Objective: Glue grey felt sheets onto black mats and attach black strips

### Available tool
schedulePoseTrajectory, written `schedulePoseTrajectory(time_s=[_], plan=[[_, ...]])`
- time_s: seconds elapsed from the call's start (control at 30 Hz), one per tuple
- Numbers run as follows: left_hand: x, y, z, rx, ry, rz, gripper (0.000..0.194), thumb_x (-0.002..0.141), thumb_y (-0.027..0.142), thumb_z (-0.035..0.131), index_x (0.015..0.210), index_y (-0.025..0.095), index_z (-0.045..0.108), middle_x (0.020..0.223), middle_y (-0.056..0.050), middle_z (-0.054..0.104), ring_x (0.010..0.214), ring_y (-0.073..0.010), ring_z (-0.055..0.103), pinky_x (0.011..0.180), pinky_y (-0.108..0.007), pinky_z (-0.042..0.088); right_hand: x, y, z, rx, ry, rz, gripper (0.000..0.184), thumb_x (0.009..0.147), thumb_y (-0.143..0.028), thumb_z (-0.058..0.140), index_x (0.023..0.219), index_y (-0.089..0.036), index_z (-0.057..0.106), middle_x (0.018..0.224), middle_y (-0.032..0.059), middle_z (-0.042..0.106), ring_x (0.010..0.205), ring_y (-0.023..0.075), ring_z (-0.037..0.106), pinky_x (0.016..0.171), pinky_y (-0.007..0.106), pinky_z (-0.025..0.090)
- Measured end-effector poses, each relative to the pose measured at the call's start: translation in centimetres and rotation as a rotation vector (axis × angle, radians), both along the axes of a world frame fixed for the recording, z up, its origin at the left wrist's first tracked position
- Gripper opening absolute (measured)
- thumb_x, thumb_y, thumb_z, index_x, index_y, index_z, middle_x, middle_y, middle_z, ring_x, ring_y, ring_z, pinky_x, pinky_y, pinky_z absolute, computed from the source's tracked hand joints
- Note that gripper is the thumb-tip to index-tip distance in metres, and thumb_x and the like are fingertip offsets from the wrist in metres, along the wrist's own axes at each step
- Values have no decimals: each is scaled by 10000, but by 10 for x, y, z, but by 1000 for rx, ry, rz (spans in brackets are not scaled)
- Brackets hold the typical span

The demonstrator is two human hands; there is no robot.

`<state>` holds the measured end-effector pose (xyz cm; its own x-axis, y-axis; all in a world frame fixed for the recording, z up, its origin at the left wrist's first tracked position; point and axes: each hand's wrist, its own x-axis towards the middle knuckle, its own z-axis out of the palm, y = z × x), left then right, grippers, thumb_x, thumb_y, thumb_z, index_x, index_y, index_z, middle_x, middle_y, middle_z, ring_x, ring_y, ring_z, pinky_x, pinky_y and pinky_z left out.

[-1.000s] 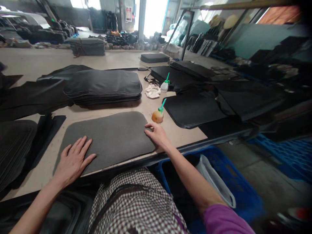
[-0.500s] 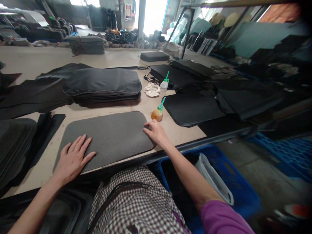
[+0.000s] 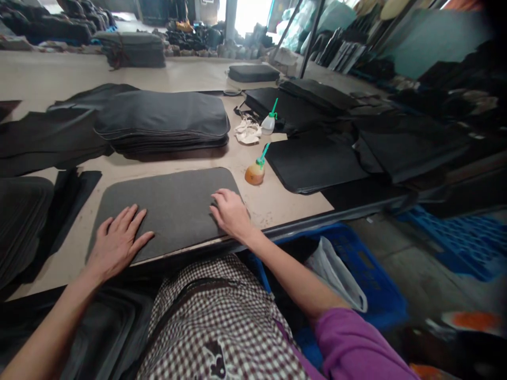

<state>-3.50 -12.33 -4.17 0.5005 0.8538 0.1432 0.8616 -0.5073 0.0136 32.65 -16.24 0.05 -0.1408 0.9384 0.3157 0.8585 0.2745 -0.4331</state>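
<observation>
A flat dark grey panel (image 3: 178, 198) with rounded corners lies along the front edge of the table. My left hand (image 3: 115, 244) rests flat on its left end, fingers spread. Over the panel's right end is my right hand (image 3: 233, 215), its fingers bent and its thumb apart, with nothing visible in its grasp. Just beyond that hand stands a small squeeze bottle (image 3: 254, 174) of amber liquid with a green spout. A second, whitish bottle (image 3: 268, 124) is farther back, beside a crumpled white cloth (image 3: 247, 131).
Behind the panel sits a stack of black covered panels (image 3: 162, 119). More dark sheets (image 3: 320, 163) lie at the right, and a stack of grey panels (image 3: 24, 221) at the left. Below the table's front edge (image 3: 293, 224) is a blue crate (image 3: 376, 285).
My right hand has slid left from the panel's right edge onto its surface. My left hand stays in place on the panel. The view has tipped downward.
</observation>
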Motion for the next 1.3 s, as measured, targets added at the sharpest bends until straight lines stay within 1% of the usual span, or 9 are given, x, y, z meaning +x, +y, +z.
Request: schedulePoseTrajectory(time_s=[0.07, 0.2, 0.33, 0.47, 0.7, 0.93, 1.03, 1.13, 1.3], plan=[[-1, 0, 0, -4, -3, 1, 807, 1012, 672, 202, 1631, 179, 358, 1729, -155, 276, 1596, -341, 250, 1257, -570, 207, -38, -6, -6, -17, 4, 131, 357, 1039, -372, 597, 1323, -156, 609, 1424, 177, 589, 1332, 333, 522, 1132, 514, 433], [-3, 0, 0, -20, -21, -12, 809, 1008, 677, 176, 1645, 203, 330, 1732, -146, 272, 1592, -346, 260, 1257, -582, 205, -105, -15, -23, 28, -11, 312, 661, 1014, -596, 586, 1448, -103, 511, 1615, 217, 440, 1523, 328, 357, 1238, 491, 319], [-4, 1, 0, -34, -27, -18, 786, 1014, 664, 176, 1651, 226, 319, 1727, -142, 287, 1595, -350, 249, 1250, -596, 217, -122, -23, -30, 63, -141, 342, 866, 965, -743, 532, 1519, -81, 457, 1654, 205, 393, 1568, 307, 298, 1285, 475, 244], [-3, 0, 2, -45, -28, -24, 759, 1020, 636, 199, 1652, 233, 320, 1733, -137, 272, 1595, -362, 243, 1238, -604, 235, -100, -40, -27, 78, -267, 277, 903, 993, -742, 458, 1540, -24, 436, 1651, 233, 383, 1558, 336, 314, 1287, 495, 237], [-4, 0, -1, -27, -6, -27, 753, 1029, 604, 199, 1665, 209, 282, 1739, -146, 250, 1596, -360, 241, 1234, -602, 232, -52, -52, -26, 7, -277, 205, 965, 955, -792, 476, 1599, -79, 384, 1670, 225, 347, 1577, 345, 283, 1294, 570, 187], [-3, 1, -1, -7, 35, -6, 777, 1022, 624, 211, 1644, 172, 326, 1734, -149, 263, 1599, -342, 238, 1248, -572, 218, 20, -48, -23, -37, -342, 115, 783, 1035, -666, 482, 1602, -132, 402, 1684, 190, 334, 1578, 321, 291, 1283, 623, 137], [-2, 1, -1, -1, 34, -9, 786, 1017, 627, 217, 1640, 162, 331, 1734, -154, 260, 1598, -347, 237, 1251, -578, 213, 53, -48, -22, -35, -329, -4, 619, 1086, -515, 467, 1551, -106, 474, 1667, 211, 361, 1561, 348, 314, 1248, 617, 234], [-2, 0, -2, 5, 17, -11, 781, 1016, 622, 226, 1645, 171, 324, 1736, -147, 258, 1597, -351, 241, 1251, -585, 213, 75, -46, -18, -35, -198, -152, 479, 1094, -361, 454, 1455, -65, 560, 1553, 239, 514, 1438, 342, 482, 1168, 506, 396], [-3, 1, -5, 13, 0, -14, 783, 1018, 632, 227, 1644, 172, 330, 1734, -149, 263, 1593, -355, 252, 1246, -587, 222, 79, -38, -7, -178, 47, -264, 317, 1067, -354, 519, 1253, -151, 677, 1121, 126, 735, 1038, 253, 686, 970, 386, 509]])
